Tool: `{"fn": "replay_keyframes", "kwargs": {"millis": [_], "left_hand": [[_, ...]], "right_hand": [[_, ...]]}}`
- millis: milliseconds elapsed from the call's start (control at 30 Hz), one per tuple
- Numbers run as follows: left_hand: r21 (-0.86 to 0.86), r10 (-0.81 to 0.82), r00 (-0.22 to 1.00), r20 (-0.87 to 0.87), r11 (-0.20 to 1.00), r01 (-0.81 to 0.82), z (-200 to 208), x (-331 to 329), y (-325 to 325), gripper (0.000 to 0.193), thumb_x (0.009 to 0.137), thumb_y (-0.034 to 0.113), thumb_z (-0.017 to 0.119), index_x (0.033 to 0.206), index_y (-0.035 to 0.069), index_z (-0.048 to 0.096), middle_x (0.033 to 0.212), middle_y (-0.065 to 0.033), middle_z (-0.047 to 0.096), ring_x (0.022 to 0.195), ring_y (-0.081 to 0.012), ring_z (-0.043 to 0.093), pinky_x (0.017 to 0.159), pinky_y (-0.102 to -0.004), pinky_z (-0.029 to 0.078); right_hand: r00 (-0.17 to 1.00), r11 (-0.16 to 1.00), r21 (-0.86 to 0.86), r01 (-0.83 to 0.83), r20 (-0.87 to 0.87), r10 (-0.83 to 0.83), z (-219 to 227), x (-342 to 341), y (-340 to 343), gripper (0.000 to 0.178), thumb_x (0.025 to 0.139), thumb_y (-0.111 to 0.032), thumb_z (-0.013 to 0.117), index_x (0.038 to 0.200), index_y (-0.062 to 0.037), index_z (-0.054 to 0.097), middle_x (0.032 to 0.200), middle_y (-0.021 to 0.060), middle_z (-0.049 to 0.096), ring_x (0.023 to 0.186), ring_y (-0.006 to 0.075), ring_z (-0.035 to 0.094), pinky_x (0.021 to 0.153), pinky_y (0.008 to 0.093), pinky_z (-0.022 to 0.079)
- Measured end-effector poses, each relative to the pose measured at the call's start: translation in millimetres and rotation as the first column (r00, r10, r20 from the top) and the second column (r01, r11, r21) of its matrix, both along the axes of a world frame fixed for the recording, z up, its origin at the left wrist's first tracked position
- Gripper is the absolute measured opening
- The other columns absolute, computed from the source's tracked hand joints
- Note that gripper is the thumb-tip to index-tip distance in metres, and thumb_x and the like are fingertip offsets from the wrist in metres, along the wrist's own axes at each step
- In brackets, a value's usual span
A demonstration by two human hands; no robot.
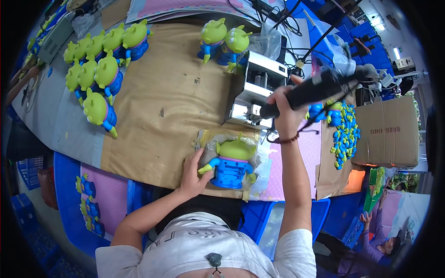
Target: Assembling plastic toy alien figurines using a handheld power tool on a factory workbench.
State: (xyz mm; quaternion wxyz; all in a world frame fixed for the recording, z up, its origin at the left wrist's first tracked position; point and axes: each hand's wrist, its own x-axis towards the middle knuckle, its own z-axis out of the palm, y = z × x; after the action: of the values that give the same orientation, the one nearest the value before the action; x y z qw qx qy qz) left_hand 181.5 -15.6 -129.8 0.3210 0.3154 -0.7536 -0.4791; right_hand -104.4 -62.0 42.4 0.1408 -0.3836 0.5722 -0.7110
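In front of me a green and blue three-eared toy figure [229, 169] lies in a padded nest with its blue back up. My left hand [191, 175] rests at the nest's left edge, beside the figure's arm, fingers stretched and thumb apart. My right hand [288, 111] is closed round a black corded electric screwdriver [310, 92], slanted over the right side of a metal screw feeder [257, 90]. The screwdriver's tip points down left towards the feeder's front; the body is partly blurred.
Several finished-looking figures [97, 109] stand at the left, and a pair [213, 37] stands behind the feeder. Many small blue and green parts [344, 132] are piled at the right near a cardboard box [387, 132]. Cables [289, 18] cross the back right. Another person [371, 245] works at lower right.
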Motion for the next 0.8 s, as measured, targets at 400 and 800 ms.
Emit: {"fn": "replay_keyframes", "kwargs": {"millis": [400,800], "left_hand": [[-0.215,-0.012,0.998,0.055,0.976,0.023,-10.6,-3.5,-8.7,0.054,0.096,0.046,0.053,0.137,0.011,0.056,0.141,-0.0157,0.051,0.123,-0.0361,0.047,0.104,-0.0463,0.034],[-0.256,0.001,1.0,0.009,0.967,0.001,-6.2,-3.8,-12.3,0.046,0.095,0.038,0.059,0.135,0.015,0.058,0.137,-0.0152,0.053,0.122,-0.0352,0.049,0.103,-0.0454,0.036]], "right_hand": [[0.913,0.937,-0.019,-0.35,0.219,0.345,27.2,63.8,51.5,0.082,0.075,0.014,0.059,0.147,-0.0021,0.023,0.072,0.01,0.061,0.061,0.0193,0.062,0.059,0.03,0.05],[0.863,0.896,0.1,-0.433,-0.242,0.444,-23.4,103.4,79.7,0.078,0.081,0.004,0.068,0.146,-0.0101,0.027,0.075,0.0074,0.059,0.064,0.0214,0.062,0.063,0.0355,0.054]]}}
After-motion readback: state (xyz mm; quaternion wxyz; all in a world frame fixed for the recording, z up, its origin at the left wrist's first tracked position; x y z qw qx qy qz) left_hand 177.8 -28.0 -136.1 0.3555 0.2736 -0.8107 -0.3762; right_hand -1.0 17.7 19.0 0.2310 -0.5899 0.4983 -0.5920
